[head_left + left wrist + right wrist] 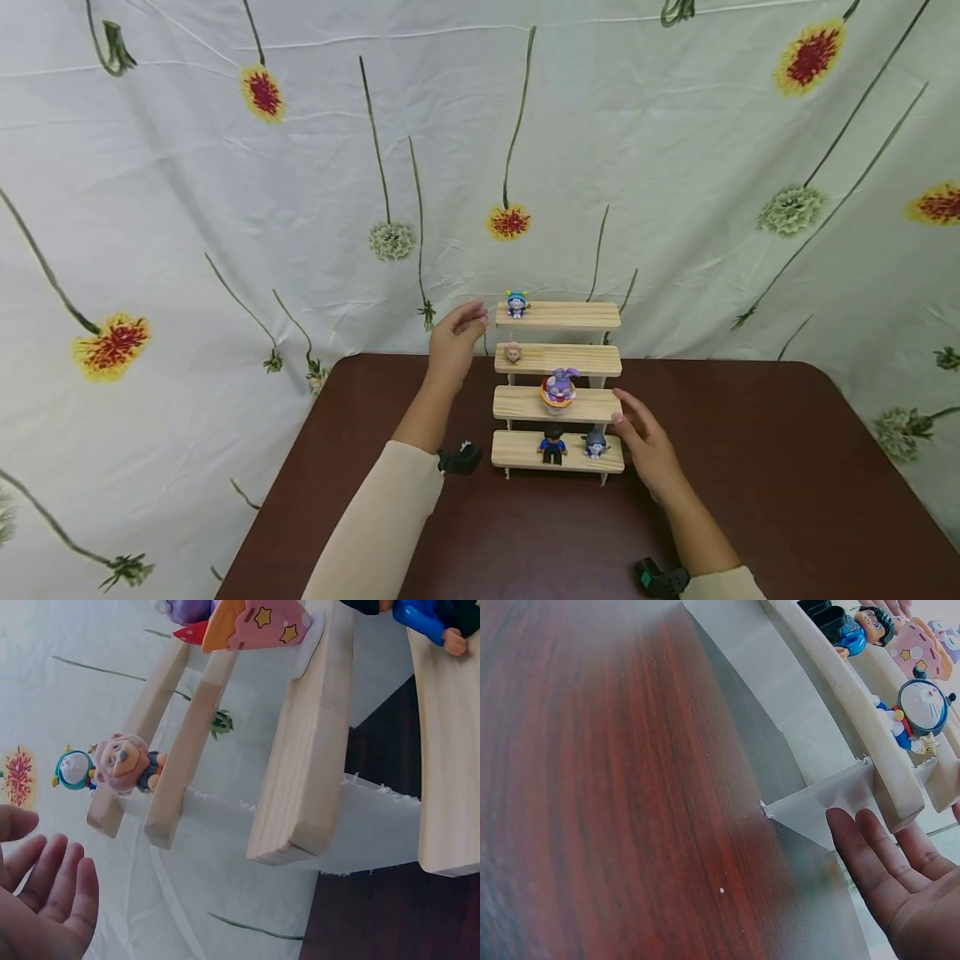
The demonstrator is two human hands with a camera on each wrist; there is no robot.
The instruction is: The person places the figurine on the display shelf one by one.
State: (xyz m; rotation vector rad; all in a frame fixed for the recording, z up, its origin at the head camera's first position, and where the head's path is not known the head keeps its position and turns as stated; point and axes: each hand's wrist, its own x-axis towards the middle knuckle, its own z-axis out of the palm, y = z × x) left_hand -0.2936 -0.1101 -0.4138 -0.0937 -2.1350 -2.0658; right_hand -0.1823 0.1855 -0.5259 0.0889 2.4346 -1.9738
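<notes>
A four-tier wooden display stand [592, 315] stands on the table. My left hand [456, 343] is beside the left end of its top tier, fingers loosely bent and holding nothing. Close to the right ends of the lower tiers is my right hand [651, 450], fingers extended; whether they touch the stand I cannot tell. A figurine in a blue hat [517, 305] sits on the top tier, a pink bear-like figurine [124, 765] below it. The third tier carries a purple long-eared figurine [559, 387]. On the bottom are a black-haired figurine [552, 447] and a grey-hooded figurine [922, 705].
The dark reddish-brown table [750, 483] extends around the stand on both sides. Behind it hangs a pale cloth [645, 150] printed with flowers. Translucent side supports [825, 802] hold up the tiers. A black wrist camera [461, 459] is on the left wrist.
</notes>
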